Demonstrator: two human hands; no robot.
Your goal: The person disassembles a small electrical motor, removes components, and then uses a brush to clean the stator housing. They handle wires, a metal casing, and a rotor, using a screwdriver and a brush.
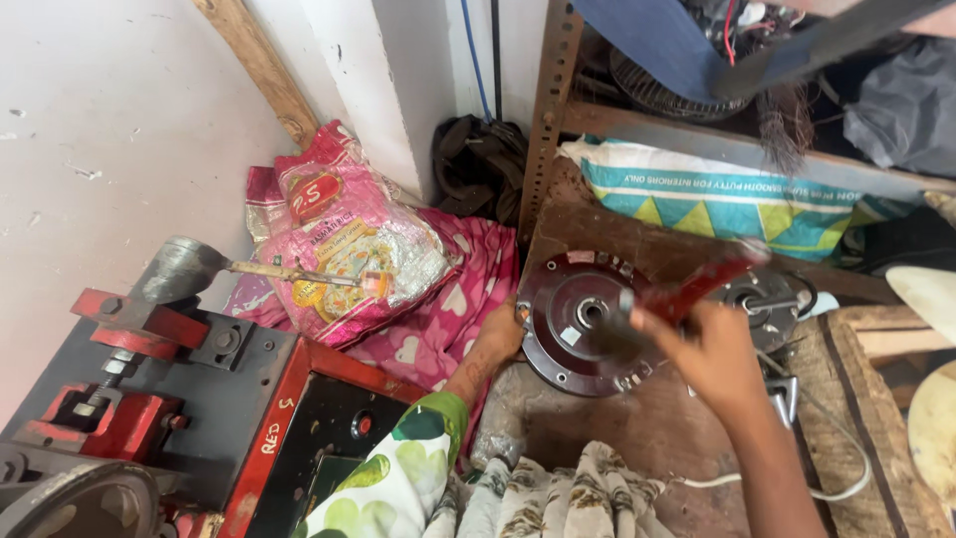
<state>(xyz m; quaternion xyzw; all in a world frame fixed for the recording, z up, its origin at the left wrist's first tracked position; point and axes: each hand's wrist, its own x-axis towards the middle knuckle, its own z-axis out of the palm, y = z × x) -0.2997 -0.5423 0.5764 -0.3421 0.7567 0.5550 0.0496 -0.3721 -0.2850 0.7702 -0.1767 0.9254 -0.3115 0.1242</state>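
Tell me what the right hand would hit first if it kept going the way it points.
Probably the round maroon motor housing: the right hand, gripping a blurred red-handled tool, points left toward its hub. Depth is unclear, so contact is uncertain.

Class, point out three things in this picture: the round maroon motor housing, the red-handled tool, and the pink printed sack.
Maroon motor housing (pixel 564 329): head view, on its flat face left of the hub.
Red-handled tool (pixel 697 284): head view, on the red handle.
Pink printed sack (pixel 344 249): head view, on its printed front.
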